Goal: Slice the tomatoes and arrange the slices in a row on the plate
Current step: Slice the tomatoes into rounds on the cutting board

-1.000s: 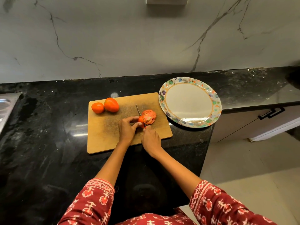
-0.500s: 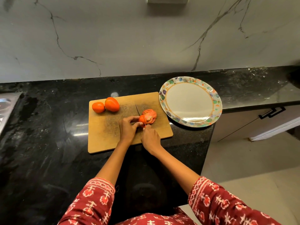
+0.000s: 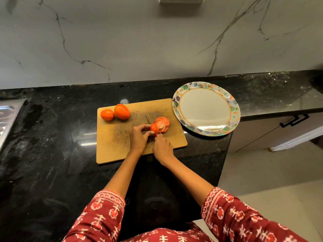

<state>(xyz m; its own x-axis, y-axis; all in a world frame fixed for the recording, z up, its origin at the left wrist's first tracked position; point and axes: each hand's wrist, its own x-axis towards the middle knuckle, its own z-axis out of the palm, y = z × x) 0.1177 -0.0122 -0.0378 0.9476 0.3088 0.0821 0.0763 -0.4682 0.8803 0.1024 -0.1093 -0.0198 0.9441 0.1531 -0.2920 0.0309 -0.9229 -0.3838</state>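
Note:
A wooden cutting board [image 3: 115,145] lies on the black counter. Two whole tomatoes [image 3: 115,112] sit at its far left corner. Near the board's right side my left hand [image 3: 139,139] pinches a partly cut tomato [image 3: 154,128], with cut slices [image 3: 163,123] leaning beside it on the right. My right hand [image 3: 162,148] grips the knife [image 3: 147,118] by its handle; the blade points away from me through the tomato. A white plate with a coloured rim [image 3: 234,109] stands to the right of the board with nothing on it.
The black granite counter [image 3: 52,154] ends in a corner just right of the board, where the plate slightly overhangs the edge. A steel sink edge [image 3: 7,119] shows at far left. A cabinet with a black handle [image 3: 293,120] lies lower right. A marble wall stands behind.
The hands and knife stay at the same tomato with only slight shifts; the pile of slices looks the same.

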